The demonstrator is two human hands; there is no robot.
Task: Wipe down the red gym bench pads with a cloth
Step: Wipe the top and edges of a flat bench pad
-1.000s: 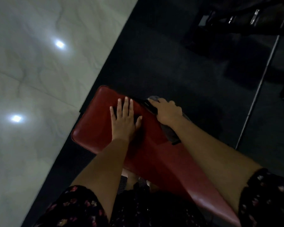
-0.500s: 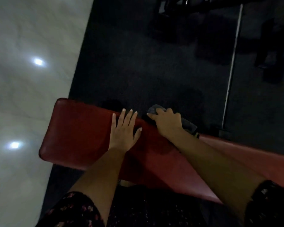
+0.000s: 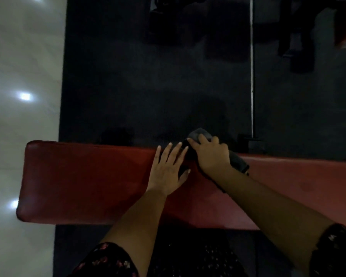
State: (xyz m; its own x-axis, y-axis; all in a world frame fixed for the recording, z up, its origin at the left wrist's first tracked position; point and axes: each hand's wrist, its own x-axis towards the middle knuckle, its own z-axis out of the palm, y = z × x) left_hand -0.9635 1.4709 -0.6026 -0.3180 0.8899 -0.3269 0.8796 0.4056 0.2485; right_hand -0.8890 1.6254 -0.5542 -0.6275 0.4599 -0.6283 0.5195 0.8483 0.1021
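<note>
- Since the earlier frame, the view had swung so the red bench pad [image 3: 84, 182] ran level across the picture, from 9 to 3 o'clock.
- Left hand [image 3: 168, 170] lay flat and open on the pad, fingers spread, gripping nothing.
- Right hand [image 3: 212, 154], just toward 2 o'clock of it, was curled down over a dark grey cloth [image 3: 238, 161] at the pad's far edge.
- Dark floor mat [image 3: 148, 76] lay beyond, toward 12 o'clock.

This is a gym floor. A long red padded bench [image 3: 84, 182] runs left to right across the near part of the view, standing on dark rubber-like matting [image 3: 148, 80]. On the far right a thin metal bar [image 3: 252, 66] lies on the mat, with dark equipment frames [image 3: 294, 37] beyond it, too dim to identify. Along the left, glossy pale tiles [image 3: 22, 56] reflect ceiling lights.
</note>
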